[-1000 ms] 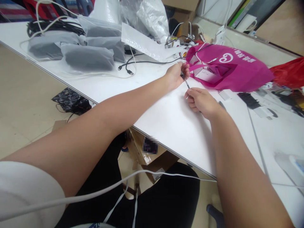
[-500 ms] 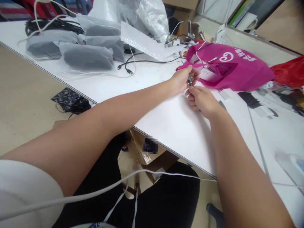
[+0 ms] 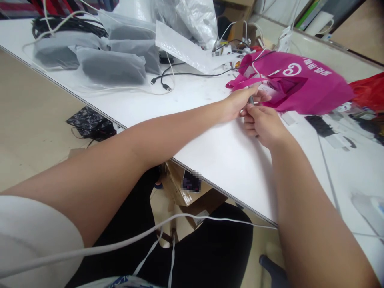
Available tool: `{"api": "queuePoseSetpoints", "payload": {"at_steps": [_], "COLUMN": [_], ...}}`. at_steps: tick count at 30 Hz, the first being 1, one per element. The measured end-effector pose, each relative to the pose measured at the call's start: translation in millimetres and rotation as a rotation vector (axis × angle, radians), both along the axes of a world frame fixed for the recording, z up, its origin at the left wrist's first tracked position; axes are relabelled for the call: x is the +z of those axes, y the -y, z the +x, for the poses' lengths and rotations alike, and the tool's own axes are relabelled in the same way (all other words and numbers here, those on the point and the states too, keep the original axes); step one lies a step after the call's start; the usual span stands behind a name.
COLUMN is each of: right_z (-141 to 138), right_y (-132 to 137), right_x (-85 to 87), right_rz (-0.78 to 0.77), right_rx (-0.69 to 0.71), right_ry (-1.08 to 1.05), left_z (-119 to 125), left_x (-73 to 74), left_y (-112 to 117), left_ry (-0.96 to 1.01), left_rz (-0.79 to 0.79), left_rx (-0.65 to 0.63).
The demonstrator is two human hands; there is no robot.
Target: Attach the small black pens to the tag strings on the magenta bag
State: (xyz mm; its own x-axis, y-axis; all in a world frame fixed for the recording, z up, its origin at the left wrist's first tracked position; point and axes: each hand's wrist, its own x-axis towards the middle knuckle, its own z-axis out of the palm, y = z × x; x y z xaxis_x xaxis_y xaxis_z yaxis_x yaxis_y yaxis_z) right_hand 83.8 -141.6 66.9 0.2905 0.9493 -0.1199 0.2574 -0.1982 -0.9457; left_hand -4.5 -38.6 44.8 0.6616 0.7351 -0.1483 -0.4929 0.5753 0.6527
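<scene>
Both my hands meet above the white table (image 3: 237,160), just in front of a pink bag (image 3: 318,88). Between them is a small dark grey, stick-like piece (image 3: 251,100); its exact kind is too small to make out. My left hand (image 3: 240,103) is curled around its upper part, with thumb and fingers partly bent. The thumb and forefinger of my right hand (image 3: 265,123) pinch its lower end, while the other fingers fold inward. White box-like contents (image 3: 267,90) show at the bag's mouth, close behind my left fingers.
Several grey pouches (image 3: 112,66) lie at the left, near a black cable with plugs (image 3: 166,86). Clear plastic wrap (image 3: 195,24) is heaped behind. Small white and black parts (image 3: 319,126) are scattered at the right. A white cable (image 3: 132,236) crosses over my lap.
My hands have moved slightly right in the view and sit closer together around the grey piece, so less of it shows. The whole view has also shifted a little.
</scene>
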Motion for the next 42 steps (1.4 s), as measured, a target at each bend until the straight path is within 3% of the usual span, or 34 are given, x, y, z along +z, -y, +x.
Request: {"api": "queuePoseSetpoints", "payload": {"at_steps": [4, 6, 15, 19, 25, 33, 42], "right_z": [4.5, 6.5, 10.5, 16.1, 20.7, 22.3, 26.6], "right_y": [-1.8, -2.6, -1.2, -2.1, -5.8, -4.2, -13.8], "right_x": [-1.1, -2.4, -5.6, -5.2, -5.1, -6.6, -19.9], "right_rz": [0.02, 0.039, 0.04, 0.028, 0.041, 0.064, 0.125], "right_rx": [-0.01, -0.021, -0.024, -0.014, -0.04, -0.061, -0.107], "right_ry": [0.025, 0.037, 0.026, 0.017, -0.004, -0.096, -0.191], "left_z": [0.9, 0.9, 1.3, -3.7, -10.2, -2.2, -0.6], "left_x": [-4.4, -6.2, -7.7, -3.8, 4.0, -5.1, -16.4], "left_y": [-5.8, -10.1, -13.3, -9.4, -5.1, -17.5, -27.7], "left_ry": [-0.092, -0.094, -0.059, -0.022, -0.009, 0.004, -0.053], "left_rz": [0.221, 0.259, 0.22, 0.201, 0.242, 0.261, 0.505], "left_rx": [0.033, 0.051, 0.128, 0.118, -0.007, 0.017, -0.027]}}
